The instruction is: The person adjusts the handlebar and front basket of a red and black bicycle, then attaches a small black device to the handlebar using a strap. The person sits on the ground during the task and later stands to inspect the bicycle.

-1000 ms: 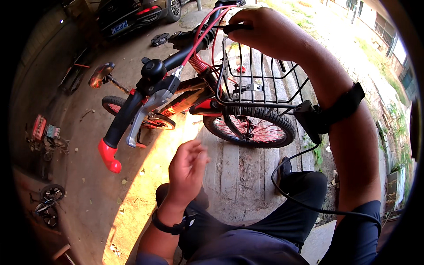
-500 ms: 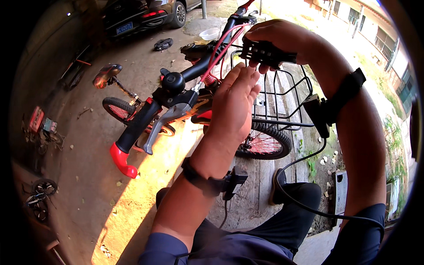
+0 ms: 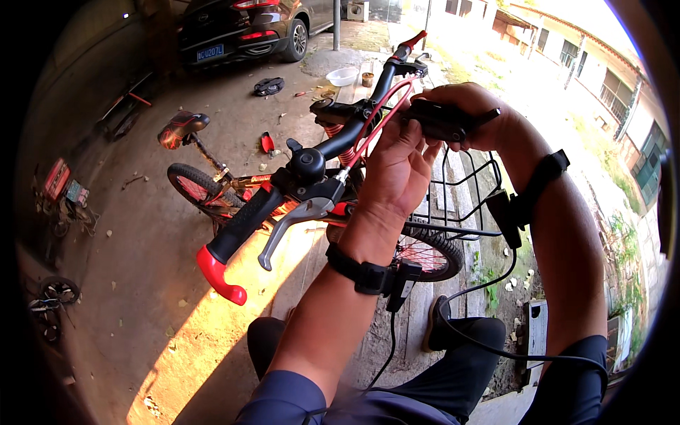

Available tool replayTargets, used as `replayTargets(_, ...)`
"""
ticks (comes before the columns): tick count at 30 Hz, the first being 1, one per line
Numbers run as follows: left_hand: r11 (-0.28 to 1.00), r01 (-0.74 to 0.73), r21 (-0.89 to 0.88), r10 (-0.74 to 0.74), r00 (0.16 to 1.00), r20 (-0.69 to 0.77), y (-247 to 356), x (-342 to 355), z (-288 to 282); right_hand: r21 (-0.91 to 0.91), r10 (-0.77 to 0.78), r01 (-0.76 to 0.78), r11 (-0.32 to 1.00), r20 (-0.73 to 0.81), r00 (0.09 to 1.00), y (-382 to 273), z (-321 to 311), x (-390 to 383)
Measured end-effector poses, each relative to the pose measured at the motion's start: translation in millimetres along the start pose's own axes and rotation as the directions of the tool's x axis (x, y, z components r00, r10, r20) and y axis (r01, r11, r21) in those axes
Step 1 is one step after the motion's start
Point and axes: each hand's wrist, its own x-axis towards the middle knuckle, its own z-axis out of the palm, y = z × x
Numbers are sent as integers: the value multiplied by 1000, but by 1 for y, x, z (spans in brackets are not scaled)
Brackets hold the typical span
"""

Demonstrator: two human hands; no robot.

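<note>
My right hand (image 3: 471,99) curls over a black folding multi-tool (image 3: 435,122), whose slim end sticks out toward the wrist. The thumb and curled fingers of my left hand (image 3: 397,170), palm partly showing, close on the tool's near left end. Both hands are above the black wire basket (image 3: 471,170) of a bicycle, close beside its red cables (image 3: 374,131). The black handlebar (image 3: 347,139) slants across to the left, carrying a round bell (image 3: 308,165), a grey brake lever (image 3: 289,225) and a black grip with a red bar end (image 3: 218,273). My fingers partly hide the tool.
Below the basket is the front wheel (image 3: 443,258); the saddle (image 3: 183,129) is at the left. A dark car (image 3: 244,32), a white basin (image 3: 342,76), a black bundle (image 3: 269,86) and a red object (image 3: 267,142) are farther off. A cable (image 3: 489,287) hangs between my wrist straps.
My left fingers, straight before, have curled, and its thumb now rests on the tool. The right hand has turned the tool, showing another side. The view has tilted up, putting the bicycle lower.
</note>
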Motion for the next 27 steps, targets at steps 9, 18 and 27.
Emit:
replayTargets(9,1000,11,24,-7,991,-133,5,7,6,3,-231,245,970,-317,920,23,-31,-37)
replayTargets(18,977,83,195,-12,940,-341,8,11,29,-985,-806,156,-67,145,573,33,36,-83)
replayTargets(27,929,175,326,-41,924,-381,10,13,30,-979,-831,38,-198,189,523,55,30,-61)
